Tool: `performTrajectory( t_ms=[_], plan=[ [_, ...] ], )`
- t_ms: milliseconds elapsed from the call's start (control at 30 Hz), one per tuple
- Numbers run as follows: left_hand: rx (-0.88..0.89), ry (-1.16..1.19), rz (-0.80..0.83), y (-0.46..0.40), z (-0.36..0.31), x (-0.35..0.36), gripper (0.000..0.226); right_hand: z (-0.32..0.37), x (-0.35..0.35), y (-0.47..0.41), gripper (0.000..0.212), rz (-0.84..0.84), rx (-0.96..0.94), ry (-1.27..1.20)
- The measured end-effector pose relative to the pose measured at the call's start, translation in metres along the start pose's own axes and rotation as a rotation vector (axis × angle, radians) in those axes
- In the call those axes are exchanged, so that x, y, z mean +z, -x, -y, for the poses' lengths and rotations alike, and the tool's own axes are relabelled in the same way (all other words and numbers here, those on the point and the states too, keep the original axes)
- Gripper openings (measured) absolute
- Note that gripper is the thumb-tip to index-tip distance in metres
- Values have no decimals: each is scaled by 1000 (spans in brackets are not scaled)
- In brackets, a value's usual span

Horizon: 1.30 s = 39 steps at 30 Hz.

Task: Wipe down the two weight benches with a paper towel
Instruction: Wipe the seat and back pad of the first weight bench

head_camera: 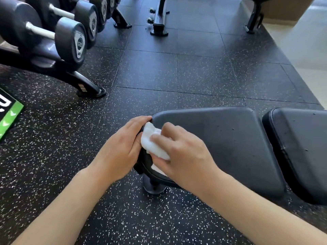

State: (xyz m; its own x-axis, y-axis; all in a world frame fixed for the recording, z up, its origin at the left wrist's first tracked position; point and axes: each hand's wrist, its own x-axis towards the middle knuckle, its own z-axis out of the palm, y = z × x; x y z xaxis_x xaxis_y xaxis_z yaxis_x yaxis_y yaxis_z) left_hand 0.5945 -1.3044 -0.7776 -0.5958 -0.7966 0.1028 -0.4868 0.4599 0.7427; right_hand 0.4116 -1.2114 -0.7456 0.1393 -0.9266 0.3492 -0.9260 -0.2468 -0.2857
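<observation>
Both hands work the narrow end of a black padded vinyl weight bench seat [221,147]; the right hand [184,152] presses a crumpled white paper towel [152,142] to its rounded edge while the left hand [120,145] curls around that edge, steadying it; wiping looks freshly under way, with the broad pad and adjoining black backrest pad [304,147] apparently next; speckled black rubber flooring [150,76] leaves room around, a rack of grey dumbbells [53,32] well apart.

Legible text: none. Dumbbell end caps [80,43], far beyond the left hand [122,144]: emblem plates, lettering too blurred to read. Green-and-black floor sign [9,114], well left: partial white letter, undecipherable.
</observation>
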Motion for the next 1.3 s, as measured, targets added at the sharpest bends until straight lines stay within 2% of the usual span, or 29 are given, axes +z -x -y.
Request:
performTrajectory(
  t_ms=[67,200,267,500,600,700,767,867,967,1033,1167,1300],
  plan=[
    [3,-22,-13,-1,0,0,44,-14,-4,-4,22,3,-2,-1],
    [-5,-65,-31,-3,-1,2,45,-74,-23,-29,23,-94,332,82],
    [-5,-67,-31,-3,-2,2,45,-79,-26,-33,21,-114,397,86],
    [-26,-41,-30,0,-2,-2,45,-16,-3,-11,20,-24,76,54],
    [-38,-52,-51,0,-4,-2,46,-45,-12,-22,28,-60,188,64],
    [-43,-58,-50,3,-7,-2,46,-77,-26,-34,23,-113,363,120],
    [-34,-66,-40,5,-7,-3,46,-69,-24,-34,21,-113,342,125],
    [-28,-72,-35,7,-5,-5,46,-28,-7,-24,26,-5,171,70],
    [-18,-64,-27,7,-5,-6,46,-15,-1,-16,22,12,73,7],
    [-23,-72,-40,6,-6,-6,45,-38,-10,-22,20,-17,147,45],
    [-21,-93,-40,7,-8,-7,46,-87,-33,-33,20,-94,424,84],
    [-6,-105,-22,8,-6,-7,47,-41,-20,-21,23,-30,251,20]
  ],
)
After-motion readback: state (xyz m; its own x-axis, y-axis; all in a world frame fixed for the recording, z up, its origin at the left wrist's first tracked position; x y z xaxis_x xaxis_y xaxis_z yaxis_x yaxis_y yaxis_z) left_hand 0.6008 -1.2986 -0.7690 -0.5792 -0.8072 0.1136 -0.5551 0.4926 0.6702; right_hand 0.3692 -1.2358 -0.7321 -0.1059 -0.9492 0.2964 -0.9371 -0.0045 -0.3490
